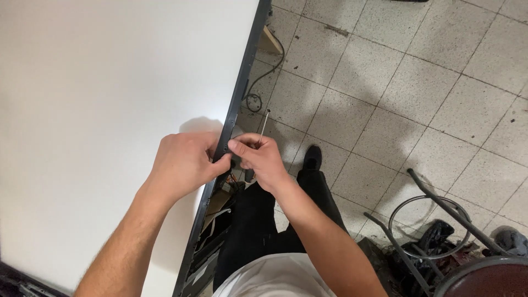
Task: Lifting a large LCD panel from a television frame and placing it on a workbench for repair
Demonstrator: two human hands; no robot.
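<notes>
A large white panel (110, 110) with a thin dark frame (242, 77) along its right edge fills the left half of the view. My left hand (184, 162) rests on the white surface and pinches the dark frame with thumb and fingers. My right hand (261, 159) meets it from the other side, fingertips on the frame, and holds a thin screwdriver (264, 122) whose metal shaft points up and away. Both hands touch the frame at about the same spot, halfway down its edge.
A speckled tile floor (412, 82) lies to the right. A black cable (254, 99) curls beside the frame. My dark trouser leg and shoe (312, 159) stand below. A metal stool frame (434, 220) and a dark round container (484, 278) sit at the lower right.
</notes>
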